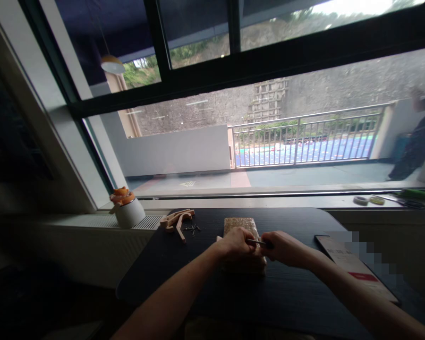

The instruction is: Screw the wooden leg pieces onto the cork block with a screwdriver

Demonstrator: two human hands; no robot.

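Note:
A box-like piece with a woven straw-coloured top [239,224], like a small stool seat, rests on the dark table. Over it my right hand [285,248] is closed round the handle of a screwdriver [258,242], whose thin metal shaft points left. My left hand [236,242] is closed at the shaft's tip, fingers pinched together; what they grip there is hidden. To the left lie curved wooden pieces [182,221], with several small screws [192,229] beside them.
The dark table [163,278] stands against a windowsill. A flat printed board [357,269] lies at the right edge. A white pot with an orange top [129,211] sits on the left ledge. Tape rolls [376,200] lie on the sill. Outside, a person [420,137] stands at right.

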